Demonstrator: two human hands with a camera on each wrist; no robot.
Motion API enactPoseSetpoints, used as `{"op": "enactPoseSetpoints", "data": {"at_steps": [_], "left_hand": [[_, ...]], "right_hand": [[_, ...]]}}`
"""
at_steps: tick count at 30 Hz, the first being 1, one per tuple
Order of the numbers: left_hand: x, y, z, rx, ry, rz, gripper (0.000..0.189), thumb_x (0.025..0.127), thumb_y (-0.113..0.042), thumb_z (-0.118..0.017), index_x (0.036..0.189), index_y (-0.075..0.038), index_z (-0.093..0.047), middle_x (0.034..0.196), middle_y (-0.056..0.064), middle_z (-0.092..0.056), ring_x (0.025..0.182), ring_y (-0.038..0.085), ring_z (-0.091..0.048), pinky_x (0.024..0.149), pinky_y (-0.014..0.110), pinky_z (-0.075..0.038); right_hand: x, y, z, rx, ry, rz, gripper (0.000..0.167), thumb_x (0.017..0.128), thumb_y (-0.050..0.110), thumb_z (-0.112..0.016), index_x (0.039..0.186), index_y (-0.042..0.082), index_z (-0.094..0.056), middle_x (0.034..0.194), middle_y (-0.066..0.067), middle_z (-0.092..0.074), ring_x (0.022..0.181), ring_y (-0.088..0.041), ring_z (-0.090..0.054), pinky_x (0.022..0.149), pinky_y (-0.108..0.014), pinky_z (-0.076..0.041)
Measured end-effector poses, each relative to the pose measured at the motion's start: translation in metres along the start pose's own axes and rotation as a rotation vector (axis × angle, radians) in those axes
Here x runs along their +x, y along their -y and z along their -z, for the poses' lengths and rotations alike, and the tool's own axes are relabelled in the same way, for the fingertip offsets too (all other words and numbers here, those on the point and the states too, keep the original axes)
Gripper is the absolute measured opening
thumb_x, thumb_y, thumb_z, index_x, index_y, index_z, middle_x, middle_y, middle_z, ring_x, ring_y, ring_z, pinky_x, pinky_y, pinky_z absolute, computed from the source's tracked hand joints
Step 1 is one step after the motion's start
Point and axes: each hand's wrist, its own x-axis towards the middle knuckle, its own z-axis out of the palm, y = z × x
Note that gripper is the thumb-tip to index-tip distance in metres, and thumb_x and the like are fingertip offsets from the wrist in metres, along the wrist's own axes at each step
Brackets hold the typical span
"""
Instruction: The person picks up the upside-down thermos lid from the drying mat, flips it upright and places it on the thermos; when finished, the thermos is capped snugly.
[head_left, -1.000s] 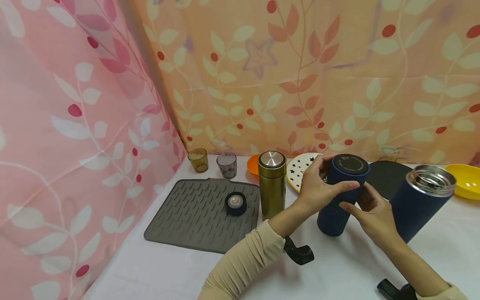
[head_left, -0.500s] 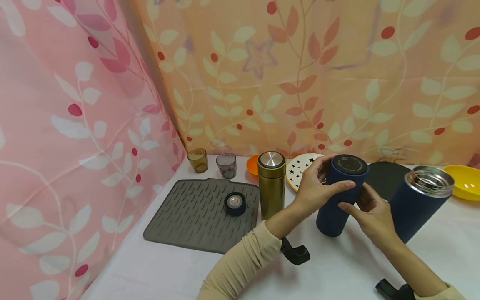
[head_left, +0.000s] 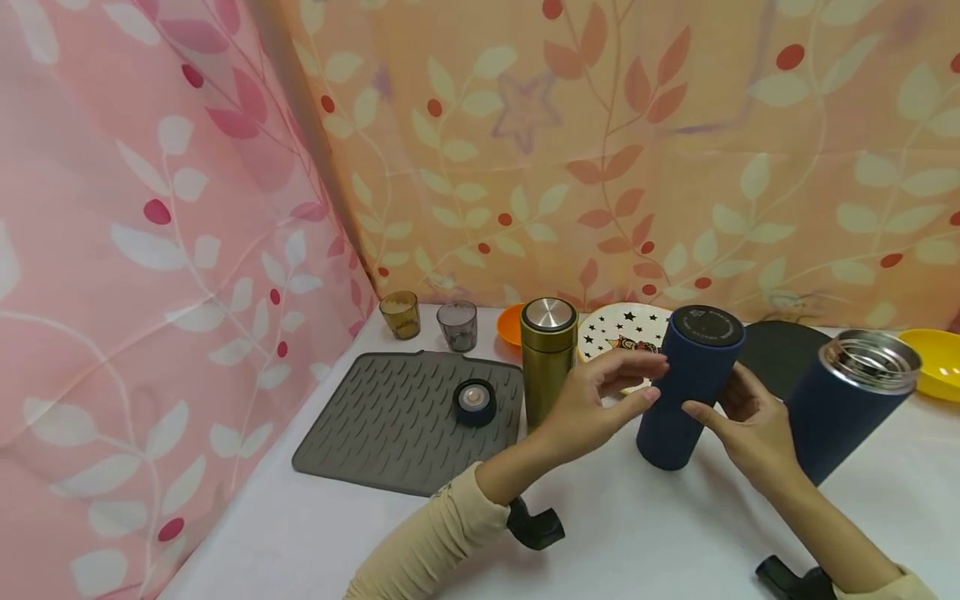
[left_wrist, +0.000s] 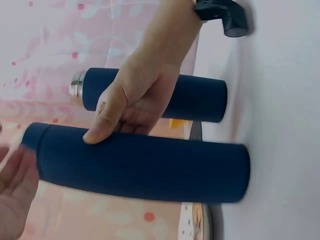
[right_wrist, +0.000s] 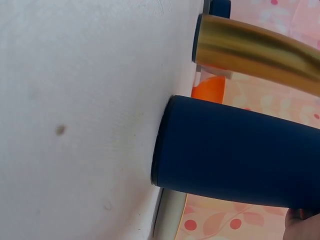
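A navy blue thermos flask [head_left: 678, 408] is upright in front of me, its top a dark disc with faint printed lettering. My right hand [head_left: 757, 437] grips its side, thumb on the near face and fingers round the back. Just left of the flask, my left hand [head_left: 585, 408] is off it, fingers loosely extended and holding nothing. To the right of the right hand stands a second navy flask [head_left: 847, 417] with no lid, its steel mouth showing. In the left wrist view the gripped flask [left_wrist: 150, 165] lies across the picture, the right hand [left_wrist: 135, 100] on it.
A gold thermos flask [head_left: 547, 367] stands behind the left hand. On a grey ridged mat [head_left: 375, 433] lies a dark round lid [head_left: 475, 404]. Along the back are two small glasses [head_left: 457, 327], an orange dish [head_left: 510, 325], a star-patterned plate [head_left: 600, 333], a black disc [head_left: 780, 358] and a yellow bowl [head_left: 937, 367].
My left hand has let go of the navy flask's upper part and moved down and left. The right hand keeps its grip, and the flask has hardly moved.
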Motion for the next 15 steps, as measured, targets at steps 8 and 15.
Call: {"op": "enactPoseSetpoints", "data": {"at_steps": [8,15], "left_hand": [[-0.051,-0.008,0.055,0.071,0.228,-0.119,0.012,0.086,-0.001,-0.06,0.096,0.001,-0.065,0.091,0.013,-0.067,0.085,0.009,-0.062,0.078,0.022,-0.054],[-0.079,0.021,0.117,0.158,-0.084,0.017,0.008,0.086,-0.007,-0.064,0.088,0.0,-0.064,0.081,0.014,-0.064,0.075,0.008,-0.059,0.073,0.028,-0.055]], "right_hand": [[0.001,0.001,-0.001,-0.009,0.011,-0.024,0.075,0.081,0.014,-0.07,0.144,0.014,-0.029,0.135,-0.013,-0.05,0.103,0.019,-0.044,0.084,0.001,-0.038],[0.002,0.0,-0.001,-0.011,0.007,-0.027,0.075,0.081,0.014,-0.07,0.144,0.016,-0.03,0.135,-0.013,-0.049,0.104,0.018,-0.045,0.085,0.0,-0.038]]}}
